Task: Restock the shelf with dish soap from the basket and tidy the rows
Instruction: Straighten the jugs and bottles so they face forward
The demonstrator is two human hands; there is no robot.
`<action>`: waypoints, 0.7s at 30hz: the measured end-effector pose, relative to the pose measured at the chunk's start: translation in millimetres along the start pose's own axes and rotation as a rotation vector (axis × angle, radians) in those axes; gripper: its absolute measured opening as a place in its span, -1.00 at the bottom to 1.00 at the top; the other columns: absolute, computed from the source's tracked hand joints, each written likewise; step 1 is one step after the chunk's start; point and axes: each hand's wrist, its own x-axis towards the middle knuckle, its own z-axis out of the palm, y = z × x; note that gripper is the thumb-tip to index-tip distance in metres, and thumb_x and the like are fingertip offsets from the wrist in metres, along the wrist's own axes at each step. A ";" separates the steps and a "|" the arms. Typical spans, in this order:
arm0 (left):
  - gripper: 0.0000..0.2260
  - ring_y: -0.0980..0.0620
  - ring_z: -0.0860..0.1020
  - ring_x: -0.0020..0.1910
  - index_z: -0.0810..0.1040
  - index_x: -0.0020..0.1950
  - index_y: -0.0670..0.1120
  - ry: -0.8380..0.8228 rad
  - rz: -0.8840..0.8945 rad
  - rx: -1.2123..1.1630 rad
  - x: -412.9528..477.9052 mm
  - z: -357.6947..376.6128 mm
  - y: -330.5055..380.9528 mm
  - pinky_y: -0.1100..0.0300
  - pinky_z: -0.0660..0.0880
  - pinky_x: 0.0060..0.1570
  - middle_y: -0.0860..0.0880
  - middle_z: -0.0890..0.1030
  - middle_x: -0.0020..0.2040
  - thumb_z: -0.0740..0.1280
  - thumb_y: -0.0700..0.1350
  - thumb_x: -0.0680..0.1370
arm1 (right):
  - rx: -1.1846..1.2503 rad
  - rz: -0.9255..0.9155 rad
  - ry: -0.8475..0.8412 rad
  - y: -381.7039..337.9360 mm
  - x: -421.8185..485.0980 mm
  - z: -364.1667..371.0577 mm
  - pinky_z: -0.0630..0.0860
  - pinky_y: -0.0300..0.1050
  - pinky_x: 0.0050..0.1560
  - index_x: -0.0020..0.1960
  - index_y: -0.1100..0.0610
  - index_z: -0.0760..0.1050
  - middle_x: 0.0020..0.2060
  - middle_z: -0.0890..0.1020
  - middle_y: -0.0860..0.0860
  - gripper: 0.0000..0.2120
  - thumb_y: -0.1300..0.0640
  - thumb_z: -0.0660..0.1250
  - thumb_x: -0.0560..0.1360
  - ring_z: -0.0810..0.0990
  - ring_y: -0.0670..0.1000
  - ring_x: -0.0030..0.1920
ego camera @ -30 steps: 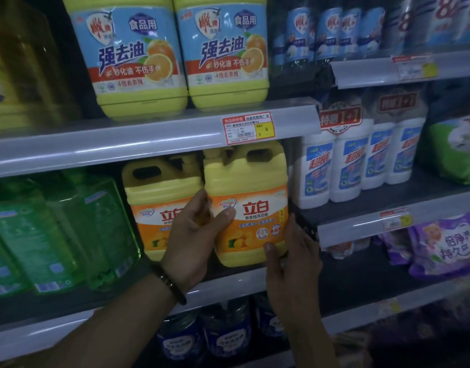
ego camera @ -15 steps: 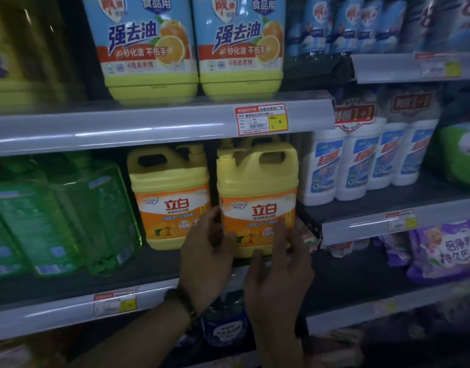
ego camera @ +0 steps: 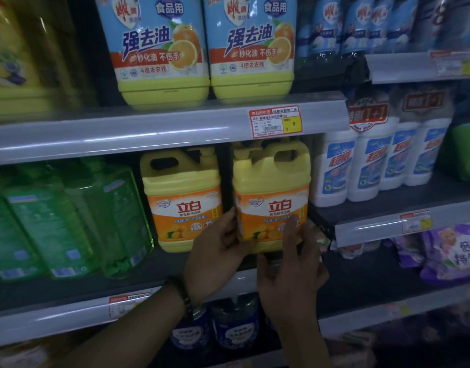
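Two yellow dish soap jugs with orange labels stand side by side on the middle shelf [ego camera: 82, 285]. My left hand [ego camera: 215, 251] holds the right jug [ego camera: 272, 197] at its lower left corner, thumb on the label's left edge. My right hand [ego camera: 289, 264] touches the same jug's lower front with straight fingers on the label. The left jug [ego camera: 182, 200] stands free, a dark gap between the two. The basket is out of sight.
Green bottles [ego camera: 64, 221] fill the shelf's left part. White detergent bottles [ego camera: 366, 160] stand to the right on a lower-set shelf. Two big blue-labelled jugs [ego camera: 202, 46] sit on the shelf above. Dark blue containers [ego camera: 228, 325] stand below; purple bags [ego camera: 451, 251] lie lower right.
The right jug has gone back onto the shelf, level with the left one. Both hands slid down to its lower part, and the view moved closer.
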 end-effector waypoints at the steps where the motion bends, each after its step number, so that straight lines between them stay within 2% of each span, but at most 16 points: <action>1: -0.45 0.21 0.61 0.33 0.43 0.49 0.25 -0.051 -0.006 -0.040 0.3 -1.6 0.3 0.23 0.56 0.29 0.25 0.64 0.33 0.42 -0.24 0.63 | -0.011 0.006 -0.035 -2.1 0.5 0.4 0.15 0.37 0.48 0.75 -0.11 -0.10 0.71 0.01 0.10 -0.02 -0.11 0.47 0.56 0.17 0.24 0.64; 4: -0.45 0.12 0.53 0.44 0.35 0.59 0.16 -0.132 -0.011 -0.101 -0.3 -1.7 5.8 0.07 0.45 0.45 0.17 0.58 0.44 0.37 -0.24 0.66 | 0.038 0.006 -0.099 -6.6 1.2 0.2 0.03 0.36 0.56 0.72 -0.18 -0.24 0.74 -0.12 0.02 -0.01 -0.15 0.42 0.60 0.02 0.14 0.69; 6: -0.50 0.18 0.54 0.41 0.38 0.57 0.14 -0.150 -0.044 -0.114 2.1 -3.0 7.6 0.16 0.47 0.42 0.22 0.60 0.41 0.35 -0.22 0.68 | 0.047 0.013 -0.108 -7.9 2.0 -1.9 0.00 0.36 0.57 0.72 -0.20 -0.25 0.74 -0.14 0.00 -0.01 -0.13 0.42 0.60 -0.02 0.10 0.70; 8: -0.59 0.33 0.59 0.27 0.46 0.40 0.23 -0.110 -0.077 -0.072 0.7 -8.6 7.7 0.37 0.51 0.24 0.37 0.64 0.23 0.37 -0.19 0.67 | 0.029 0.054 -0.114 -12.7 2.9 -4.2 0.00 0.35 0.57 0.73 -0.16 -0.16 0.74 -0.08 0.03 -0.05 -0.09 0.43 0.60 0.01 0.12 0.69; 9: -0.63 0.33 0.60 0.20 0.47 0.32 0.25 -0.028 -0.074 -0.008 -0.7 -12.7 4.3 0.40 0.52 0.15 0.38 0.65 0.16 0.40 -0.17 0.65 | 0.036 0.089 -0.097 -17.6 2.6 -5.9 0.02 0.36 0.57 0.73 -0.13 -0.05 0.72 0.00 0.06 -0.09 -0.06 0.45 0.59 0.06 0.16 0.68; 10: -0.65 0.28 0.62 0.17 0.50 0.26 0.23 0.087 -0.048 0.076 -2.5 -18.2 -1.7 0.36 0.55 0.11 0.31 0.65 0.12 0.44 -0.16 0.62 | 0.060 0.108 -0.050 -22.6 1.7 -6.6 0.07 0.39 0.54 0.70 -0.10 0.11 0.68 0.12 0.10 -0.16 0.00 0.48 0.56 0.13 0.22 0.64; 12: -0.68 0.15 0.63 0.15 0.55 0.21 0.15 0.307 0.031 0.190 -10.4 -31.8 -14.0 0.15 0.60 0.12 0.16 0.64 0.12 0.46 -0.20 0.57 | 0.138 0.040 0.077 -34.7 -2.0 -5.8 0.29 0.43 0.43 0.54 0.02 0.40 0.51 0.36 0.16 -0.35 0.13 0.54 0.51 0.34 0.30 0.51; 14: -0.68 0.13 0.61 0.19 0.53 0.20 0.11 0.447 0.057 0.212 -20.8 -46.3 -24.4 0.02 0.61 0.15 0.08 0.61 0.17 0.45 -0.22 0.55 | 0.255 -0.076 0.096 -49.7 -6.7 -2.4 0.46 0.33 0.34 0.44 0.07 0.49 0.37 0.46 0.09 -0.50 0.16 0.52 0.54 0.45 0.20 0.40; 16: -0.63 0.08 0.56 0.24 0.48 0.25 0.11 0.531 0.027 0.212 -27.9 -62.0 -30.5 -0.09 0.60 0.19 0.04 0.52 0.24 0.45 -0.16 0.51 | 0.384 -0.110 -0.020 -66.4 -10.6 2.6 0.49 0.15 0.36 0.45 -0.01 0.47 0.35 0.46 -0.05 -0.55 0.12 0.46 0.60 0.45 0.03 0.38; 19: -0.44 0.05 0.52 0.34 0.38 0.40 0.12 0.497 -0.087 0.196 -32.4 -81.3 -33.7 -0.11 0.56 0.30 0.05 0.47 0.34 0.45 0.02 0.43 | 0.378 -0.120 -0.139 -82.4 -15.5 12.6 0.28 0.06 0.49 0.46 -0.14 0.39 0.38 0.43 -0.17 -0.54 0.05 0.42 0.62 0.36 -0.09 0.44; 21: -0.37 0.24 0.54 0.32 0.32 0.47 0.12 0.423 -0.130 0.108 -30.6 -88.4 -34.5 0.09 0.56 0.31 0.15 0.51 0.36 0.51 0.00 0.47 | 0.327 -0.119 -0.188 -89.7 -17.5 19.0 0.11 0.01 0.50 0.52 -0.16 0.32 0.46 0.38 -0.14 -0.49 0.02 0.39 0.63 0.29 -0.06 0.53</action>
